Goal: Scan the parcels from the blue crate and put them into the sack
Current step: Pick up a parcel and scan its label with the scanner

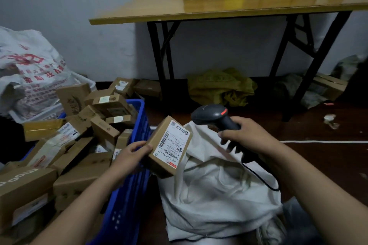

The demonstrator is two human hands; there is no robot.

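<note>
My left hand (pixel 132 154) grips a small brown parcel (pixel 169 146) by its left edge, white shipping label facing up, above the gap between crate and sack. My right hand (pixel 242 135) holds a dark barcode scanner (pixel 213 116) by its handle, the head pointing left and down toward the parcel's label. The blue crate (pixel 129 195) stands at the left, heaped with several brown cardboard parcels (pixel 83 145). A crumpled white sack (pixel 217 185) lies on the floor under the scanner and parcel.
A wooden folding table (pixel 219 9) with black legs stands behind, with boxes along the wall on it. A printed white bag (pixel 29 69) bulges at the far left. Yellow-green cloth (pixel 221 85) lies under the table. A white cord (pixel 322 141) runs across the dark floor.
</note>
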